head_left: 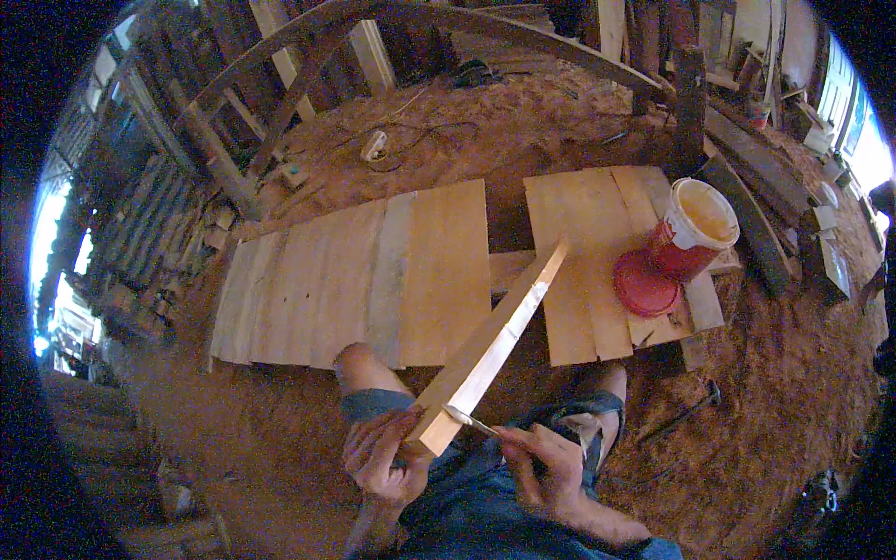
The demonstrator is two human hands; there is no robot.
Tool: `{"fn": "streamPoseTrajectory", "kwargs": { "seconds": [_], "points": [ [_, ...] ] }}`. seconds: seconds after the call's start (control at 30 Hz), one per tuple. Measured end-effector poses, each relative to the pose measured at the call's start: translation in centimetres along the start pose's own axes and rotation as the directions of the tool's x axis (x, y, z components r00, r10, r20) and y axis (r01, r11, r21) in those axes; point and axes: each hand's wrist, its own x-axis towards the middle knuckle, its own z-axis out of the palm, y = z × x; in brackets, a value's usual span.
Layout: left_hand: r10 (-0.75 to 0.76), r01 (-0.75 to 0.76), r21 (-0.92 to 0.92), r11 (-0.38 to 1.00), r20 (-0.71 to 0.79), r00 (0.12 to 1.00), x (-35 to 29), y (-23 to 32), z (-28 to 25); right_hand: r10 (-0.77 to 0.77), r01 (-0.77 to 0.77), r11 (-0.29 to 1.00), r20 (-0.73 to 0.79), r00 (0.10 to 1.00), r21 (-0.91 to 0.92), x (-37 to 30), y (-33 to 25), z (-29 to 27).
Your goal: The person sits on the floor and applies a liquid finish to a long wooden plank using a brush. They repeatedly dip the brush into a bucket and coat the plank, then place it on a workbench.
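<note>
A long squared wooden bar (pixel 495 327) slants up and away from my lap, its far end over the boards. My left hand (pixel 387 453) is closed round its near end. In my right hand (pixel 543 465) is a slim paintbrush (pixel 471 422), held by the handle, with its tip against the bar's right side near that end. Along this side runs a whitish wet-looking coat, with a small white blob farther up. Beyond, on the right, a red and white bucket (pixel 686 238) holds a yellowish substance; its red lid (pixel 646 284) lies beside it.
Flat wooden boards (pixel 327 280) form two low panels in front of my knees, with a gap between them. A hammer-like tool (pixel 686 411) lies on the reddish sawdust-covered floor at right. A curved beam (pixel 523 37) and stacked timber stand behind; a cable (pixel 420 135) crosses the floor.
</note>
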Motion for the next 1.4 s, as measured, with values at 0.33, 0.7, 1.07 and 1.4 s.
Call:
{"fn": "streamPoseTrajectory", "kwargs": {
  "seconds": [0.33,0.7,1.07,1.4],
  "points": [
    [0.018,-0.018,0.001,1.0,0.037,0.999,0.5,0.2,-0.2,0.046,-0.045,0.998,-0.042,0.998,0.032,0.2,-2.6,0.0],
    [-0.076,0.076,0.044,0.996,0.019,0.997,-0.5,-0.5,-0.2,0.277,-0.24,0.958,-0.311,0.909,0.154,8.1,12.6,-1.1],
    [-0.196,0.195,-0.026,0.981,-0.104,0.975,-1.8,-2.2,0.1,0.189,-0.365,0.887,-0.5,0.845,-0.281,15.0,31.4,0.7],
    [-0.12,0.144,0.165,0.976,-0.144,0.982,-4.1,-4.4,-0.8,0.3,-0.399,0.857,-0.315,0.901,-0.327,14.5,32.3,-5.7]
  ]
}}
